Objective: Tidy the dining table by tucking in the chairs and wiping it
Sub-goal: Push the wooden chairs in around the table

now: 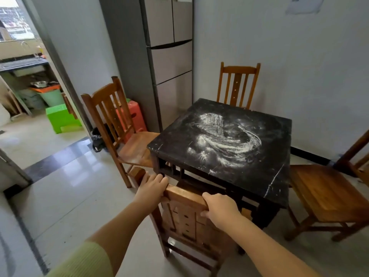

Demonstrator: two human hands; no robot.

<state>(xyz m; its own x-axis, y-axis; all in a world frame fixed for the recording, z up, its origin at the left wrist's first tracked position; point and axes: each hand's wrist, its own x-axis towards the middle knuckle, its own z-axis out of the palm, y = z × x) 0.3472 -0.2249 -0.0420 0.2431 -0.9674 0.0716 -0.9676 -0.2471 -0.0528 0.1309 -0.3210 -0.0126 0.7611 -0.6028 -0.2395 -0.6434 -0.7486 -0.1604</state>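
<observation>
A square black dining table (265, 182) stands by the white wall, its top smeared with white powder (225, 136). The near wooden chair (185, 218) is right in front of me, its seat under the table's near edge. My left hand (151, 188) grips the left end of its top rail. My right hand (219, 208) grips the rail further right. A left chair (117, 124) stands pulled out from the table, angled. The right chair (327, 194) is also pulled out. A far chair (238, 84) sits close against the table's back edge.
A tall grey fridge (169, 56) stands behind the table's left corner. Red and green plastic stools (61, 118) and a black bin (97, 138) sit near the doorway to a kitchen at the left. Glossy tiled floor lies open to my left.
</observation>
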